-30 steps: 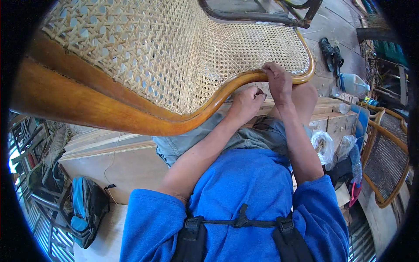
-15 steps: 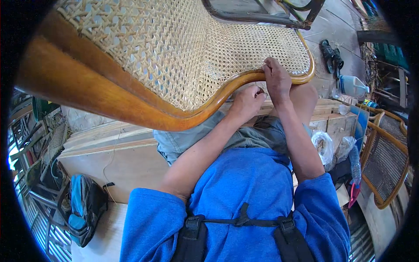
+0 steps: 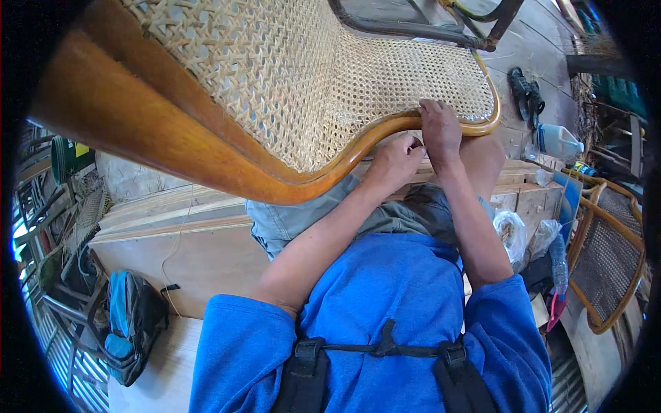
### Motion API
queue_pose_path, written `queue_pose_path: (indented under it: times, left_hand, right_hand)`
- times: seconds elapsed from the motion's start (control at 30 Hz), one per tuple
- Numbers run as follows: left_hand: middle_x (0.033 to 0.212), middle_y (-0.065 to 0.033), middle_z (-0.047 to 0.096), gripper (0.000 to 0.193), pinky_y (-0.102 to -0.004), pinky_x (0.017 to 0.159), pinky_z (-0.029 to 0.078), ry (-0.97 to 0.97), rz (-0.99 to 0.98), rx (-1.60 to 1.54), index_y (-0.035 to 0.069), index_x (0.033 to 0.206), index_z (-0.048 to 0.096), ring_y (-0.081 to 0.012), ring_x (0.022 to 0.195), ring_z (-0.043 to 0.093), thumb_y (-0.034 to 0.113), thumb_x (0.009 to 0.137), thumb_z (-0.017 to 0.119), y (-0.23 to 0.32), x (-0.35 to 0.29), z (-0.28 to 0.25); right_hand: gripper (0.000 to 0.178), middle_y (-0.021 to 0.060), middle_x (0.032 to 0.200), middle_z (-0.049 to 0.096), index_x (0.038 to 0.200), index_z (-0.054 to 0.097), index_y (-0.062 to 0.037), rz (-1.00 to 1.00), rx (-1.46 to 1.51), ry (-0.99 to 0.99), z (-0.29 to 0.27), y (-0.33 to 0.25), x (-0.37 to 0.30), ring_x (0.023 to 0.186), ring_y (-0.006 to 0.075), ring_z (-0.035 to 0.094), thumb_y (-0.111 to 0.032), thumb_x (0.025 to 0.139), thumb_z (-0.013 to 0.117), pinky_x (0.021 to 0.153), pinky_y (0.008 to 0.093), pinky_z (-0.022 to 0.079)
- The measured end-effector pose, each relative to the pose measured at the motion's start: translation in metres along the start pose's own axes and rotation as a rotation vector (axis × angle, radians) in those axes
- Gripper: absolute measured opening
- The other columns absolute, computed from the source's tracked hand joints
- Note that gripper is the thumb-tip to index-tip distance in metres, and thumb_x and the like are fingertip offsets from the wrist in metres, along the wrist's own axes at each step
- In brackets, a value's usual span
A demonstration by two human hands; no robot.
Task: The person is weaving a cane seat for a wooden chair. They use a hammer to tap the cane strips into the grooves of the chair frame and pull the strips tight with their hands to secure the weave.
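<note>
A curved wooden seat frame with woven cane webbing lies across my lap, its glossy rail bending past my knees. My right hand rests at the rail, its fingers bent over the edge of the cane. Just below the rail, my left hand is closed, thumb and fingers pinched together close beside the right hand. Whatever either hand grips is hidden or too small to make out.
A dark chair frame stands beyond the cane. Black sandals and a plastic jug lie at the right, above another cane-panelled frame. Wooden boards stretch left, near a backpack.
My right hand has dropped slightly, its fingers now lower over the rail. The left hand has shifted slightly right, and the view has moved a little.
</note>
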State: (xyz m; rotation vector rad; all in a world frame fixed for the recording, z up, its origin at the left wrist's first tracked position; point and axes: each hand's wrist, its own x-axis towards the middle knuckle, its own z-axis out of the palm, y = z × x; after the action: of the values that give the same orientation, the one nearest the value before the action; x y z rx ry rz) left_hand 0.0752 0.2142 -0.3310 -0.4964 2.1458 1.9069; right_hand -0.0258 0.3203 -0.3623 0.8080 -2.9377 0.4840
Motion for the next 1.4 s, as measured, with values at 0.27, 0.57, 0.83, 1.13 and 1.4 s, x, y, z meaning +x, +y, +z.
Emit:
queue_pose_path:
  times: [0.27,0.57,0.83,1.13,1.4]
  left_hand:
    - [0.085,-0.0200,0.064,0.026,-0.0371,0.076,0.047,-0.005,-0.011,-0.005,-0.004,0.091,0.062,-0.0274,0.082,0.062,0.020,0.082,0.055,0.000,0.000,0.001]
    - [0.082,-0.0225,0.063,0.026,-0.0419,0.071,0.047,0.001,0.006,-0.021,-0.004,0.089,0.060,-0.0334,0.078,0.062,0.021,0.082,0.056,0.000,0.000,0.000]
    - [0.083,-0.0187,0.064,0.027,-0.0365,0.074,0.047,-0.005,-0.062,-0.005,-0.004,0.090,0.062,-0.0252,0.079,0.062,0.022,0.083,0.057,0.003,0.001,0.001]
    - [0.081,-0.0196,0.063,0.026,-0.0360,0.073,0.047,0.024,-0.014,0.025,-0.004,0.088,0.062,-0.0254,0.078,0.062,0.022,0.083,0.057,0.003,0.002,0.004]
    - [0.068,-0.0100,0.059,0.033,-0.0308,0.052,0.042,-0.020,-0.070,-0.110,-0.001,0.085,0.060,-0.0175,0.061,0.056,0.031,0.089,0.052,-0.018,0.005,0.006]
  right_hand:
    - [0.014,0.0126,0.084,0.058,0.088,0.062,-0.0086,-0.034,0.074,-0.085,-0.011,0.000,0.000,0.084,0.0325,0.055,-0.012,0.082,0.050,0.072,0.0416,0.046]
    - [0.012,0.0117,0.086,0.056,0.086,0.060,-0.0073,-0.098,0.097,-0.133,-0.016,0.002,0.001,0.086,0.0307,0.055,-0.009,0.080,0.050,0.071,0.0398,0.047]
    - [0.013,0.0102,0.088,0.057,0.087,0.061,-0.0084,-0.104,-0.010,-0.288,-0.020,0.002,0.016,0.090,0.0305,0.056,-0.010,0.080,0.051,0.073,0.0406,0.048]
    - [0.010,0.0111,0.084,0.059,0.081,0.063,-0.0074,-0.133,-0.062,-0.286,-0.028,0.005,0.031,0.085,0.0304,0.057,-0.014,0.080,0.057,0.072,0.0405,0.046]
    - [0.017,0.0106,0.092,0.064,0.090,0.066,-0.0038,-0.267,0.100,-0.025,-0.037,0.047,0.029,0.088,0.0283,0.058,-0.013,0.078,0.059,0.078,0.0349,0.046]
